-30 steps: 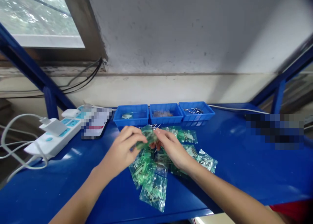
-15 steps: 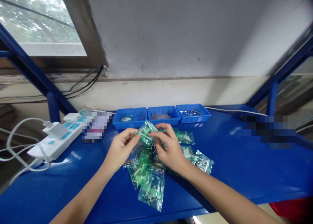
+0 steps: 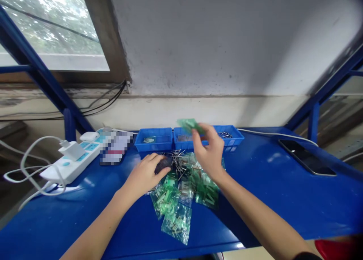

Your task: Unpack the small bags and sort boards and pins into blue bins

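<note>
My right hand (image 3: 209,148) pinches a small green plastic bag (image 3: 187,124) between thumb and fingers, lifted in front of the middle blue tray (image 3: 187,143). The bag is blurred. Lower and to the left, my left hand (image 3: 149,171) curls its fingers and thumb around a dark patch (image 3: 163,164) at the pile's edge; what it is I cannot make out. Beside those fingertips lies a loose heap of thin metal pins (image 3: 178,162). Several filled green bags (image 3: 176,224) overlap on the table below both hands, with small pale and metal pieces inside.
The left blue tray (image 3: 154,145) holds a small packet; metal pins lie in the right tray (image 3: 234,139). On the blue table (image 3: 263,199), a power strip (image 3: 76,160) with cables and a pixelated flat object (image 3: 116,148) sit left, a phone (image 3: 307,158) right.
My right hand has carried the green bag up and right, towards the trays. My left hand has let go of it and shifted slightly down to the pile. The view has moved a little.
</note>
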The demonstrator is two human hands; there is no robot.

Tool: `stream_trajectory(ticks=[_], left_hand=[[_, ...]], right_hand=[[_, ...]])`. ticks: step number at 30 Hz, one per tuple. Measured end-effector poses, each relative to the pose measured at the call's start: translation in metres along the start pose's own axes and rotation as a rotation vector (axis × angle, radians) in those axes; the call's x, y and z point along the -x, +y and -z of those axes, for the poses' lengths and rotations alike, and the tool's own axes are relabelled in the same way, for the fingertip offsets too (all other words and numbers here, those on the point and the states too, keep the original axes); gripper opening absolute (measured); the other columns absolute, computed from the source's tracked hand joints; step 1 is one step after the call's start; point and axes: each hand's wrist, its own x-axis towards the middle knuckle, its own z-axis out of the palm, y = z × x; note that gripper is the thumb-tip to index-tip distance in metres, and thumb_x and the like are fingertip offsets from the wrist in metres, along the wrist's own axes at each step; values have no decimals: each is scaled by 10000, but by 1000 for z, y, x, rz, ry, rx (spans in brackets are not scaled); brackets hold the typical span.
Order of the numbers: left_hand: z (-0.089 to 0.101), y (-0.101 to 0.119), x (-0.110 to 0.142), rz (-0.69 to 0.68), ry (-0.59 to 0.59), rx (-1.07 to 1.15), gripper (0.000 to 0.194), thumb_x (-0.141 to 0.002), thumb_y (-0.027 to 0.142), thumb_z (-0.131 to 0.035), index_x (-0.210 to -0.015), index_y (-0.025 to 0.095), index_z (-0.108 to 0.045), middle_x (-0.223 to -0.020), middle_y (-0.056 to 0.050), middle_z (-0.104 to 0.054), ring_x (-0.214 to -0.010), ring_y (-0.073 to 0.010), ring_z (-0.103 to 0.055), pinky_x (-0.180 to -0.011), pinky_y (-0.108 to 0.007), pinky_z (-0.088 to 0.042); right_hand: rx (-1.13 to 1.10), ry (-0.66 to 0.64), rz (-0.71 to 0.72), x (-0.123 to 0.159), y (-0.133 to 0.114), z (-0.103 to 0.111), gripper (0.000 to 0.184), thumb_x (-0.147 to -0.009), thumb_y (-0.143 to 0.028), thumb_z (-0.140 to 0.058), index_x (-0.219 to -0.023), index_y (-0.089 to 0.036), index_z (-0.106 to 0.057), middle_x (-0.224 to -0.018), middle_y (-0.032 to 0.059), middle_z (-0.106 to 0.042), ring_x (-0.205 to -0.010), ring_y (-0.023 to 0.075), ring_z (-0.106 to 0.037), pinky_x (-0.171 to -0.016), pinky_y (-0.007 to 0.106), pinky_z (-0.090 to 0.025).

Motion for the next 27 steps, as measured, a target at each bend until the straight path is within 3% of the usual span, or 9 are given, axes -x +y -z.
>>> stream_trajectory(ticks=[2, 3, 8, 11, 14, 17, 21, 24, 27], left_hand=[[0, -10, 0, 95, -66, -82, 453, -801, 532, -538, -1078, 177, -588, -1039, -102, -594, -988, -303, -551, -749, -378, -465], [0, -14, 0, 115, -92, -96, 467, -777, 542, -558, -1061, 173, -590, -1041, -106, -590, -988, -312, -551, -747, -379, -459], [-1, -19, -3, 171, -101, 32, 241, -745, 363, -622, -912, 199, -561, -856, -34, -610, -831, -243, -581, -709, -343, -431], [3, -13, -5, 222, -70, 164, 161, -753, 291, -616, -861, 203, -534, -707, 12, -585, -696, -192, -574, -644, -303, -422], [7, -4, -5, 202, 8, 342, 132, -790, 279, -597, -870, 203, -526, -694, 22, -572, -645, -157, -564, -616, -280, -441], [10, 9, -1, 11, 148, 426, 33, -825, 222, -582, -818, 200, -558, -815, -6, -575, -756, -150, -572, -698, -286, -470], [7, 32, 8, -344, 374, 258, 164, -811, 104, -596, -735, 235, -658, -959, -31, -491, -958, -188, -492, -840, -347, -441], [2, 40, 12, -391, 383, 174, 211, -803, 90, -591, -712, 255, -687, -1064, -51, -437, -1074, -242, -418, -908, -415, -413], [-1, 36, 9, -229, 307, 222, 155, -810, 150, -580, -794, 253, -695, -1170, -76, -411, -1160, -287, -370, -956, -466, -379]], right_hand=[[98, 55, 157, -19, 0, -10, 218, -875, -227, -463, -1038, -199, -606, -968, 61, -657, -867, 174, -585, -779, 331, -472], [159, 1, 211, -24, 2, -17, 226, -875, -210, -458, -1039, -205, -612, -990, 67, -653, -942, 193, -572, -834, 358, -459], [432, -541, 303, -7, 16, -33, 241, -787, -283, -598, -1012, -219, -656, -1160, 108, -587, -1275, 360, -327, -928, 553, -363], [386, -551, 184, 16, 18, -17, 232, -818, -311, -568, -1008, -210, -655, -1044, 97, -620, -1224, 343, -374, -931, 535, -353], [187, -538, -84, 33, 11, 0, 234, -868, -364, -502, -942, -196, -648, -826, 58, -634, -922, 242, -546, -810, 405, -428], [-166, -636, -496, 43, -2, 2, 327, -894, -457, -431, -834, -187, -606, -638, 7, -579, -605, 143, -522, -587, 279, -414], [-649, -637, -850, 53, -14, -7, 281, -810, -451, -554, -763, -174, -564, -565, -40, -495, -509, 91, -455, -489, 215, -351], [-787, -531, -852, 55, -14, -8, 224, -720, -341, -662, -855, -182, -581, -572, -69, -458, -475, 70, -413, -472, 200, -348], [-658, -407, -667, 51, -8, -3, 222, -762, -295, -630, -956, -199, -579, -647, -39, -557, -566, 103, -529, -584, 243, -453]])
